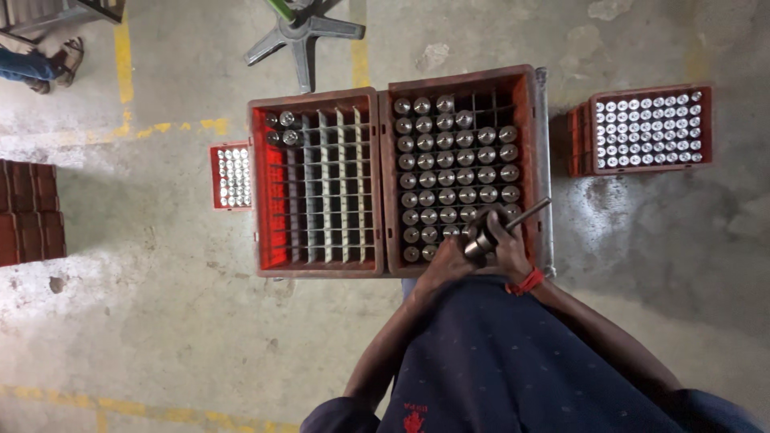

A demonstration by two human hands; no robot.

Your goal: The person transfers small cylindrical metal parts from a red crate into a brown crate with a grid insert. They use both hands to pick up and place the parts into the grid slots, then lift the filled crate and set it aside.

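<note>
The person's dark blue shirt is hiding both forearms, while both hands, left hand and right hand, are gripping a metal shafted part above the right red crate's near corner, fingertips indistinct.

Two red divided crates stand side by side at centre. Smaller red crates sit at the left and right.

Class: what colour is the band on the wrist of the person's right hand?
Red: the wrist band by the right hand, seen in the head view.
</note>
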